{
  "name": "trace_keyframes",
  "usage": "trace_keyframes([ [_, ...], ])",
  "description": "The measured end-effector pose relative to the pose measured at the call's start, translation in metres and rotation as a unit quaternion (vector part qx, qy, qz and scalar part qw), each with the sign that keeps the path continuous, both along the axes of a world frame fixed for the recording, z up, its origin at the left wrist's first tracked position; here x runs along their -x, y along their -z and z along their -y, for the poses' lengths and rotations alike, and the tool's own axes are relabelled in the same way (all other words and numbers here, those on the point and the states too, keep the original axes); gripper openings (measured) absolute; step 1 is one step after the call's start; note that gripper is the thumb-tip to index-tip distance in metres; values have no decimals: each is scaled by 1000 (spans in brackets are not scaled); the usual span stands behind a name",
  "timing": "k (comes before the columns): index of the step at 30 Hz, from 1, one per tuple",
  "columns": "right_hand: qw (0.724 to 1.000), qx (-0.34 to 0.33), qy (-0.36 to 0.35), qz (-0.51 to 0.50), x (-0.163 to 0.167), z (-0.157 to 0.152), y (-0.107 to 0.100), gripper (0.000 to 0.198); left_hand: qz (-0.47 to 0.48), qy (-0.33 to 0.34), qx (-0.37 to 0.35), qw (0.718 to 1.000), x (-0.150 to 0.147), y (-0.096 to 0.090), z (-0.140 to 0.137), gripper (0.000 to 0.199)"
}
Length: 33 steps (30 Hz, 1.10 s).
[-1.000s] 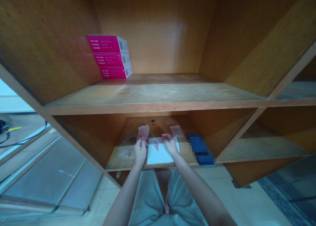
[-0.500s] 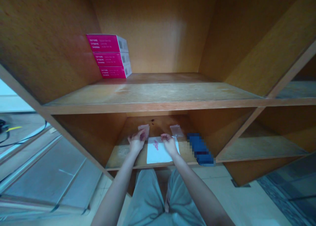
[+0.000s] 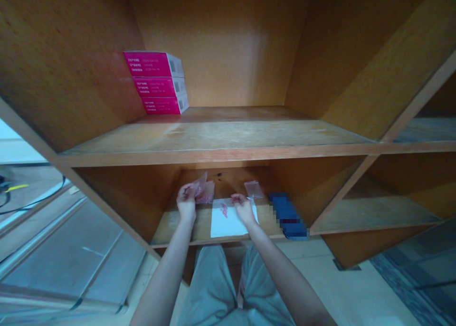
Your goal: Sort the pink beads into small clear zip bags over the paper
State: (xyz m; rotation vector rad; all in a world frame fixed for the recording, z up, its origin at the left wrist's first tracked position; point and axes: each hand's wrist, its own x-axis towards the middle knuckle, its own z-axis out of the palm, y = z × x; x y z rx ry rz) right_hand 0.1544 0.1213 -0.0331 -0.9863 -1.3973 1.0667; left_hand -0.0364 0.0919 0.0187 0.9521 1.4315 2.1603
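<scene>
On the lower shelf, my left hand is closed on the edge of a small clear plastic bag, which is raised and tilted. Behind it lies a second small clear bag with a pinkish tint; the two overlap in view. A white sheet of paper bears a small cluster of pink pieces. My right hand hovers at the sheet's right side with its fingers curled together. Whatever they pinch, if anything, is too small to name. Past that hand lies another clear zip bag.
A blurred dark blue object lies at the right of the lower shelf. Above, three stacked pink boxes stand at the left of the upper shelf. The shelf's front edge overhangs the space where my hands are.
My left hand has moved left and lifted a clear bag, uncovering the other bag beneath. My right hand has stayed nearly in place over the paper.
</scene>
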Motion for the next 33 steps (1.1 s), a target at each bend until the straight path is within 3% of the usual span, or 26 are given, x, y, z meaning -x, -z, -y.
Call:
trace_keyframes([
  [2, 1000, 2, -2, 0, 1, -1, 2, 18, 107, 30, -17, 994, -3, 1, 2, 18],
  [5, 1000, 1, -3, -1, 1, -2, 4, 18, 252, 99, -13, 962, -9, 6, 6, 14],
  [10, 1000, 5, -4, -10, 1, 1, 0, 19, 358, 178, 18, 916, -17, 21, 12, 10],
  [16, 1000, 7, 6, -19, 0, 1, -4, 18, 375, 205, 33, 903, -17, 27, 18, 11],
  [21, 1000, -4, 3, -24, 1, 2, -9, 18, 359, 203, 45, 910, -17, 27, 20, 9],
  [29, 992, -37, -124, 4, 17, 14, -46, 17, 347, 201, 53, 915, -18, 25, 22, 5],
  [33, 989, -46, -133, 35, 21, 16, -56, 15, 320, 192, 58, 926, -21, 22, 25, 7],
])
